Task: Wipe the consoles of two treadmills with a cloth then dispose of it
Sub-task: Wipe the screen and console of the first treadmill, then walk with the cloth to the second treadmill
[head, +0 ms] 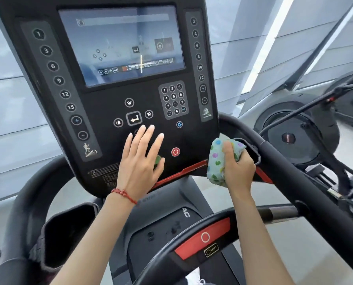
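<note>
Partly our flat, spread left hand point(139, 159) hides a green button point(158, 160) on the console point(101, 112); our right hand point(238, 168) clenches the bunched cloth point(217, 159).

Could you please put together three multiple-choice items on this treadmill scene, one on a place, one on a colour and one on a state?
1. Where is the cloth?
A. draped over the screen
B. bunched in the right hand, by the console's lower right corner
C. in the left cup holder

2. What colour is the octagonal stop button?
A. red
B. blue
C. yellow

3. How is the left hand?
A. clenched in a fist
B. gripping the handlebar
C. open, fingers spread over the console

Key: 1 B, the right hand's fingers wrap the wadded cloth; 2 A, it shows red with a white ring; 3 C, the fingers lie extended below the enter key.
</note>
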